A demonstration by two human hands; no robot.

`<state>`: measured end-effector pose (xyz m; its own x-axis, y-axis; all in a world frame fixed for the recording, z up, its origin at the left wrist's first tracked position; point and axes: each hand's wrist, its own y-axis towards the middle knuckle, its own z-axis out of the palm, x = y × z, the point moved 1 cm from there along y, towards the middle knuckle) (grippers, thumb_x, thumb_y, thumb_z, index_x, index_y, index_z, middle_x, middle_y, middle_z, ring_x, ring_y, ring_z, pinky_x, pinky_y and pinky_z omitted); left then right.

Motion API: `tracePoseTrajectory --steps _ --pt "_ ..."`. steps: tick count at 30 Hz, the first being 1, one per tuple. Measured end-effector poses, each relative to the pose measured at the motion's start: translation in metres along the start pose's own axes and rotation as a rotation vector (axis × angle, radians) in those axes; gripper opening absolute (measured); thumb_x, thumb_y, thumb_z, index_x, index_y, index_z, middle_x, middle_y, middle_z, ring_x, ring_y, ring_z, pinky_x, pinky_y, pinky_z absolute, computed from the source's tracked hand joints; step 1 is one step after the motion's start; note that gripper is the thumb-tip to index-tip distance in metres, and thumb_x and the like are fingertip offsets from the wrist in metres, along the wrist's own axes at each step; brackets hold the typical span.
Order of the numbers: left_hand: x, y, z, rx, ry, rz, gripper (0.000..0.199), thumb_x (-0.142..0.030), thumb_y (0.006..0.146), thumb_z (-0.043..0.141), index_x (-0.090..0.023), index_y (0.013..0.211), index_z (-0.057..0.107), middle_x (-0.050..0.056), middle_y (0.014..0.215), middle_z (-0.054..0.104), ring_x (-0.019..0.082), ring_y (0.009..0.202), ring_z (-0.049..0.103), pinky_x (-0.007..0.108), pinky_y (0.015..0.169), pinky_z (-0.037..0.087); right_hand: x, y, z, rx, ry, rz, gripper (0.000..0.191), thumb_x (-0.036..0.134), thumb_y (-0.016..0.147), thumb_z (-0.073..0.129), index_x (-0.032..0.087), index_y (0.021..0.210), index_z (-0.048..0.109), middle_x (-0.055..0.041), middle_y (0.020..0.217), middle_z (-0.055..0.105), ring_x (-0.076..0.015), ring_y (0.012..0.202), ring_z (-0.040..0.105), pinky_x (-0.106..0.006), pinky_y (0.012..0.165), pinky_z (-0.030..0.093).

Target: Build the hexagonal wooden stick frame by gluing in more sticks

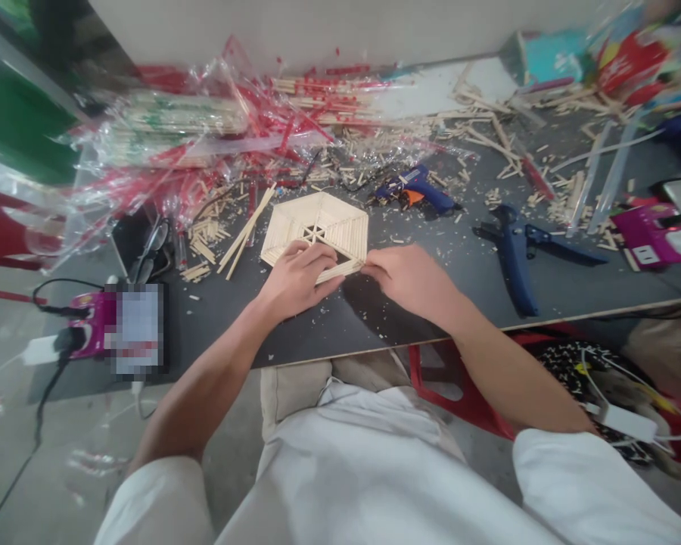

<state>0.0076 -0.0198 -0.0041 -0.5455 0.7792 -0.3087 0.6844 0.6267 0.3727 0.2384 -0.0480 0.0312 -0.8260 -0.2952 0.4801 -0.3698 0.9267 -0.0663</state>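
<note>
A flat hexagonal panel made of thin wooden sticks (295, 216) lies on the dark table, with a spoked opening near its middle. My left hand (298, 276) grips the panel's front left part, fingers curled over the top and thumb along the front edge. At the front right corner, the fingertips of my right hand (408, 280) are pinched together against the panel; whatever sits between them is hidden. Two or so loose bamboo sticks (244, 235) rest just left of the panel. Behind it to the right lies a blue glue gun (420, 189).
Blue-handled cutters (516, 257) lie at the right. Packaged sticks in plastic (170, 125) pile up at the back left, and short cut pieces (207, 235) are scattered about. Purple power strips (94, 322) with cables and a blurred-out phone (139, 329) sit near the left edge.
</note>
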Motion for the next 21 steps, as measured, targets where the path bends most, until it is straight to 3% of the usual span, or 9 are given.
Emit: tracePoseTrajectory --steps 5,7,9,12,14,17,21 --pt "0.003 -0.001 -0.002 -0.010 -0.018 -0.001 0.022 -0.038 0.106 0.062 -0.019 0.101 0.072 0.008 0.113 0.079 0.021 0.095 0.075 0.042 0.099 0.052 -0.005 -0.008 -0.003 -0.055 0.024 -0.040 0.028 0.027 0.105 0.049 0.020 0.088 0.071 -0.0102 0.093 0.077 -0.0234 0.083 0.068 -0.035 0.071 0.041" --pt "0.003 -0.001 -0.002 -0.024 -0.018 0.009 0.023 -0.038 0.106 0.062 -0.018 0.100 0.072 0.008 0.111 0.079 0.020 0.094 0.075 0.041 0.098 0.052 -0.015 -0.019 -0.013 -0.218 0.146 -0.027 0.023 0.031 0.104 0.053 0.022 0.088 0.067 -0.0070 0.086 0.074 -0.0216 0.078 0.067 -0.035 0.072 0.044" --pt "0.003 -0.001 0.000 -0.048 -0.017 0.038 0.023 -0.037 0.106 0.063 -0.017 0.098 0.071 0.008 0.109 0.079 0.020 0.093 0.075 0.040 0.096 0.052 -0.030 -0.032 -0.022 -0.469 0.308 0.062 0.020 0.036 0.103 0.057 0.025 0.088 0.065 -0.0019 0.071 0.065 -0.0188 0.064 0.061 -0.035 0.065 0.045" --pt "0.003 -0.001 0.003 -0.071 -0.003 0.073 0.023 -0.036 0.106 0.064 -0.016 0.097 0.072 0.008 0.108 0.079 0.020 0.092 0.075 0.039 0.095 0.052 -0.057 -0.054 -0.029 -0.807 0.606 0.158 0.025 0.036 0.100 0.059 0.028 0.076 0.055 0.0031 0.056 0.045 -0.0161 0.046 0.048 -0.034 0.049 0.036" --pt "0.002 0.000 0.004 -0.046 -0.010 0.073 0.023 -0.036 0.106 0.065 -0.016 0.097 0.073 0.009 0.109 0.079 0.021 0.092 0.075 0.040 0.095 0.053 -0.073 -0.067 -0.027 -0.818 0.674 0.209 0.032 0.042 0.098 0.063 0.029 0.071 0.053 0.0026 0.053 0.042 -0.0161 0.043 0.046 -0.035 0.046 0.034" --pt "0.000 0.002 -0.002 0.024 -0.076 0.072 0.025 -0.040 0.105 0.067 -0.018 0.098 0.075 0.009 0.113 0.079 0.024 0.102 0.076 0.040 0.096 0.055 -0.087 -0.082 -0.017 -0.741 0.596 0.279 0.030 0.053 0.100 0.063 0.028 0.084 0.066 -0.0040 0.067 0.066 -0.0187 0.048 0.056 -0.036 0.047 0.040" --pt "0.012 0.000 -0.025 -0.075 -0.136 -0.033 0.028 -0.035 0.111 0.053 -0.020 0.107 0.076 0.010 0.115 0.081 0.023 0.112 0.075 0.040 0.100 0.057 -0.091 -0.090 -0.006 -0.747 0.522 0.269 0.020 0.047 0.097 0.069 0.029 0.089 0.074 -0.0077 0.091 0.080 -0.0207 0.056 0.065 -0.039 0.054 0.050"
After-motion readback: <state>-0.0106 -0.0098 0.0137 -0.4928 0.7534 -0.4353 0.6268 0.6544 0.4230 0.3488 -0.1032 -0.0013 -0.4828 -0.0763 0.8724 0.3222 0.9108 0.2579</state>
